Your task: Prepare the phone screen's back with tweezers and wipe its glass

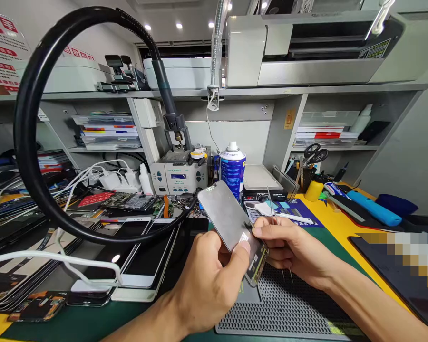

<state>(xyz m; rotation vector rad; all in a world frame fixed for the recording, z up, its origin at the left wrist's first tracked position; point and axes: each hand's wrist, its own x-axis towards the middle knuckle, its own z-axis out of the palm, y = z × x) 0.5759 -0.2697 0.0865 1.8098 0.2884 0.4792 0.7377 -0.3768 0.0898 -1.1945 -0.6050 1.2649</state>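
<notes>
Tilted above the grey textured mat is a phone screen assembly, its grey metal back facing up and a flex board at its lower end. My left hand grips it at the lower left edge, thumb on the back near a white printed label. At its right edge is my right hand, thumb and forefinger pinched by a small dark piece, perhaps a cable or tape. Metal tweezers also stick out above and below the fingers of this hand.
Phones and circuit boards crowd the left side, under a thick looped black hose. A hot-air station, blue spray can and small hotplate stand behind. A dark tablet-like panel lies right.
</notes>
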